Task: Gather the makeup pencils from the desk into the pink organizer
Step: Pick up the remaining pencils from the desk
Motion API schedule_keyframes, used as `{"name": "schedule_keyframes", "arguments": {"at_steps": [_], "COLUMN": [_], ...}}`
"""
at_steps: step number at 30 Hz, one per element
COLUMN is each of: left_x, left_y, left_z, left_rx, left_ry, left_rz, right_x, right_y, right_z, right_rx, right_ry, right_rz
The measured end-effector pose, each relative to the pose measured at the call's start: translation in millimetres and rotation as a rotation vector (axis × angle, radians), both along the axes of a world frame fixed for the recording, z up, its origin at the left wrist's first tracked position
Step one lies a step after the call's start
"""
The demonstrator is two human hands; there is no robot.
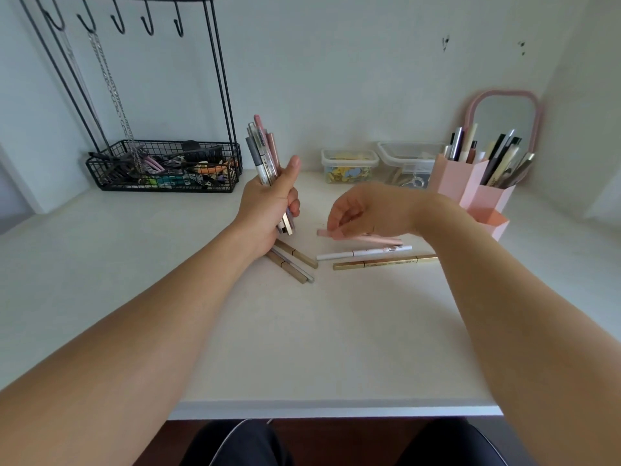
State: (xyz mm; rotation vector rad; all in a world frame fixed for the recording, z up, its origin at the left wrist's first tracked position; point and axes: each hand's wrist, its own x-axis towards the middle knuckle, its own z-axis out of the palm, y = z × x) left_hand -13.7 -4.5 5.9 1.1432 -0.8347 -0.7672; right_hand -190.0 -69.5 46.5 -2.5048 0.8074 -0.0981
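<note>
Left hand [268,210] fisted round upright pencil bundle [263,153], right hand [366,210] fingertips pinching slim pink pencil [376,238] left of pink organizer [470,190], white pencil [364,253] and gold pencil [384,262] beside it, smooth white desk [302,331]

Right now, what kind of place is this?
Probably a makeup or dressing desk in someone's room. A pink mirror leans on the wall, a pink organizer holds makeup pencils, and necklaces hang from a black hook rack.

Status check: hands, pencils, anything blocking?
Left hand grips pencil bundle. Right hand pinching pink pencil. Five more on desk. Organizer unobstructed.
</note>
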Motion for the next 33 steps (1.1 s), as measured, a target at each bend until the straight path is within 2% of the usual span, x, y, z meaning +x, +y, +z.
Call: {"name": "schedule_keyframes", "arguments": {"at_steps": [4, 7, 13, 17, 26, 30, 33], "left_x": [-2, -4, -8, -12, -11, -11, -11], "left_y": [4, 6, 5, 4, 4, 3, 1], "left_z": [4, 6, 3, 2, -2, -5, -5], "left_rx": [0.009, 0.010, 0.026, 0.058, 0.020, 0.021, 0.029], "left_ry": [0.132, 0.153, 0.027, -0.054, -0.101, -0.161, -0.166], "left_rz": [-0.046, -0.079, -0.152, -0.171, -0.260, -0.258, -0.238], "right_x": [8, 16, 27, 31, 31, 30, 21], "right_y": [-2, 2, 8, 11, 12, 12, 9], "right_z": [-1, -3, -4, -8, -12, -13, -5], "right_rx": [-0.016, 0.070, 0.354, 0.449, 0.427, 0.332, 0.192], "right_ry": [-0.501, -0.822, -1.105, -1.141, -1.089, -0.988, -0.802], "right_rz": [-0.104, -0.139, -0.162, -0.153, -0.185, -0.244, -0.280]}}
